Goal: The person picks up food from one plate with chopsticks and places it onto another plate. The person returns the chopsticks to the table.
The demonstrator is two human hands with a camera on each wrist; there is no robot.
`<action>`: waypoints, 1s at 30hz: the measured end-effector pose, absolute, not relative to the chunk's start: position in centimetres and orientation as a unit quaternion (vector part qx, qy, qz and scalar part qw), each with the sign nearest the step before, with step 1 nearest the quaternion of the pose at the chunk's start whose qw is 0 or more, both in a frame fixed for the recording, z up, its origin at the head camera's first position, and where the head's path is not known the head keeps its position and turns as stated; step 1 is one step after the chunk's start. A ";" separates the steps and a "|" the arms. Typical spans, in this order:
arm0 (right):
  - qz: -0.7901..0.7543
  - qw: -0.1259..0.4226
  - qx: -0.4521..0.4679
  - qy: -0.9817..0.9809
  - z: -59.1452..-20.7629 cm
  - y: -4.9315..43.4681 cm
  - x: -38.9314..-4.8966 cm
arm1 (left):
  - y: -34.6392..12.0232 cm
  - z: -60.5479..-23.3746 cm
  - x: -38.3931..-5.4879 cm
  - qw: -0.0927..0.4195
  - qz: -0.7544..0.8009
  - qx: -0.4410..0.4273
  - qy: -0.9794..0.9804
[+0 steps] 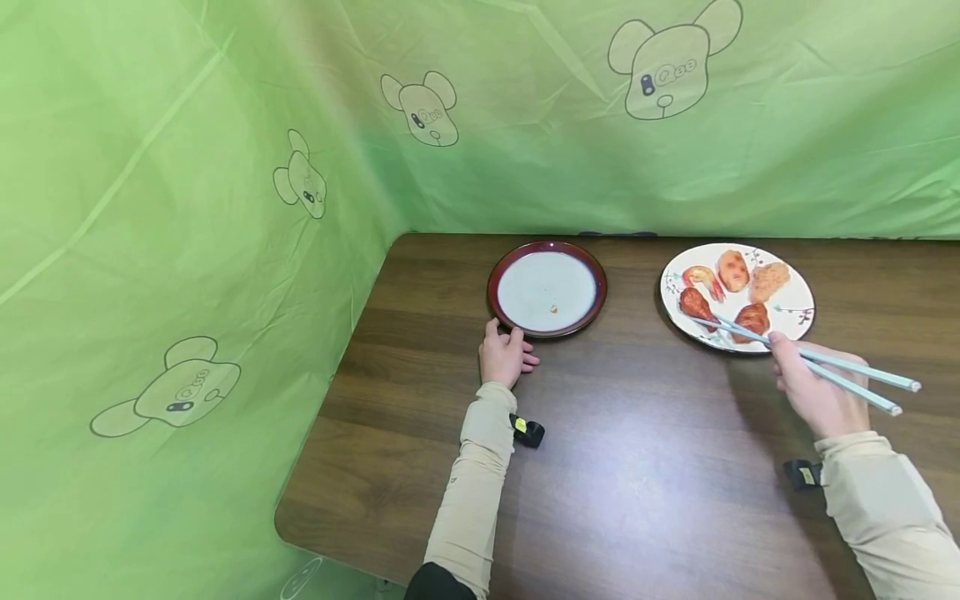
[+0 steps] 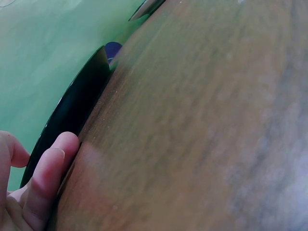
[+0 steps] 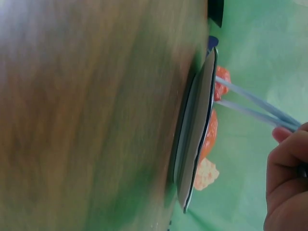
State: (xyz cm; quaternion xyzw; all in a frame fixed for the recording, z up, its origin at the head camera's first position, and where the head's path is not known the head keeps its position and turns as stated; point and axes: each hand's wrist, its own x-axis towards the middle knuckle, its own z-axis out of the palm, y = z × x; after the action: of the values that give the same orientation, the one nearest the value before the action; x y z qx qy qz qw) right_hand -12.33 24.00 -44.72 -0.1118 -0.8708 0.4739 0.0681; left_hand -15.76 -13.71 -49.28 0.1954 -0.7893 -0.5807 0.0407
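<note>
My right hand (image 1: 823, 392) grips a pair of pale blue chopsticks (image 1: 855, 372). Their tips reach down to a toy-like drumstick (image 1: 696, 305) on a white oval plate (image 1: 797, 325) with a floral print. Also on that plate lie a shrimp (image 1: 702, 279), a nugget-like piece (image 1: 733, 271), a breaded piece (image 1: 769, 282) and a browned piece of meat (image 1: 752, 321). My left hand (image 1: 504, 358) rests at the near-left edge of a round plate (image 1: 547, 330) with a dark red rim, fingertips right at the rim. A tiny brownish crumb (image 1: 554, 308) sits on its pale middle.
Both plates stand toward the back of a brown wooden table (image 1: 600, 467). Green cloth (image 1: 540, 167) printed with cartoon bear heads hangs behind and on the left. The table's rounded left corner (image 1: 288, 517) shows near the front.
</note>
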 end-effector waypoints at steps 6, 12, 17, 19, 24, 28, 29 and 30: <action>0.487 0.056 -0.107 -0.865 -44.7 24.9 -12.6 | -13.7 -49.3 -15.8 0.039 -0.582 0.196 -0.788; 0.490 0.046 -0.116 -0.863 -44.6 25.1 -12.8 | -13.6 -49.2 -15.7 0.040 -0.581 0.197 -0.789; 0.494 0.036 -0.126 -0.859 -44.5 25.2 -12.9 | -13.6 -49.2 -15.7 0.041 -0.579 0.198 -0.790; 0.499 0.030 -0.129 -0.857 -44.5 25.3 -12.9 | -13.6 -49.2 -15.7 0.041 -0.579 0.198 -0.790; 0.515 0.019 -0.133 -0.846 -44.3 25.4 -13.0 | -13.6 -49.2 -15.7 0.041 -0.578 0.200 -0.790; 0.533 0.015 -0.141 -0.834 -44.2 25.3 -13.0 | -13.6 -49.2 -15.7 0.040 -0.580 0.200 -0.789; 0.537 0.014 -0.143 -0.831 -44.1 25.3 -13.0 | -13.6 -49.2 -15.7 0.040 -0.580 0.200 -0.789; 0.539 0.013 -0.145 -0.829 -44.1 25.3 -13.0 | -13.6 -49.2 -15.7 0.040 -0.581 0.200 -0.788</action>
State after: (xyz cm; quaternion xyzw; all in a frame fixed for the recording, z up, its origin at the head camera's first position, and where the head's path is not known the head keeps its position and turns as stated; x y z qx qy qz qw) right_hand -12.99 25.27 -44.08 -0.1449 -0.8295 0.5393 0.0129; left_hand -15.73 -13.56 -49.16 0.1996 -0.7884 -0.5805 0.0397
